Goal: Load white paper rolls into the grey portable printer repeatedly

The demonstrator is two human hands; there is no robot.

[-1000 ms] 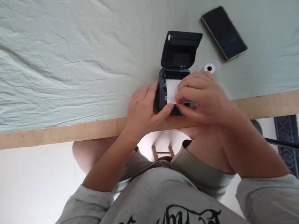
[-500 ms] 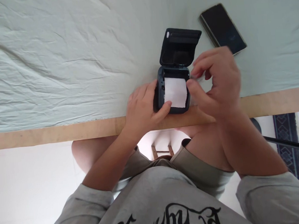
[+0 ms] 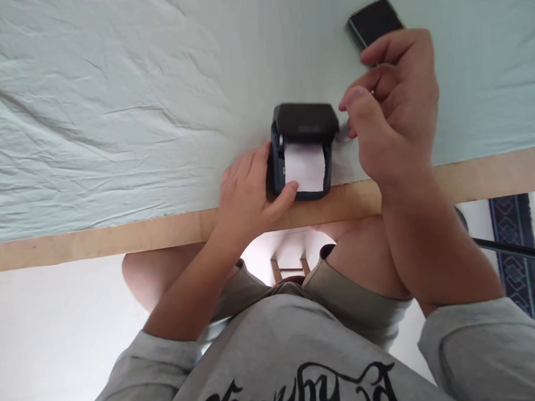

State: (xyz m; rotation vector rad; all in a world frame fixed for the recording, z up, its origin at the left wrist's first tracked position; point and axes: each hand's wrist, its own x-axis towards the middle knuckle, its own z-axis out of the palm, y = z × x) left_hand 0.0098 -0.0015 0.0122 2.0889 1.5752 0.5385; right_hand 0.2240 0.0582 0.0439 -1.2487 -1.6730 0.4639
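Note:
A small dark portable printer (image 3: 276, 163) lies at the table's near edge. Its black lid (image 3: 307, 119) is tilted partway down over the paper bay. White paper (image 3: 305, 167) with a ragged right edge shows below the lid. Wrapped along the printer's left side is my left hand (image 3: 246, 187), its thumb resting on the paper's lower left corner. My right hand (image 3: 396, 109) is in the air to the right of the lid, apart from it, with fingers loosely bent and spread. A small pale, blurred thing (image 3: 343, 133) shows below its fingertips; what it is, I cannot make out.
A dark smartphone (image 3: 374, 22) lies beyond my right hand, which partly covers it. Pale green wrinkled cloth (image 3: 128, 112) covers the table, with a bare wooden strip (image 3: 91, 237) along the near edge. A patterned dark mat (image 3: 513, 250) is on the floor at right.
The printer's lid has swung from upright to partly lowered over the bay. My right hand has moved up and away from the printer's right side, now covering part of the smartphone. My left hand stays on the printer.

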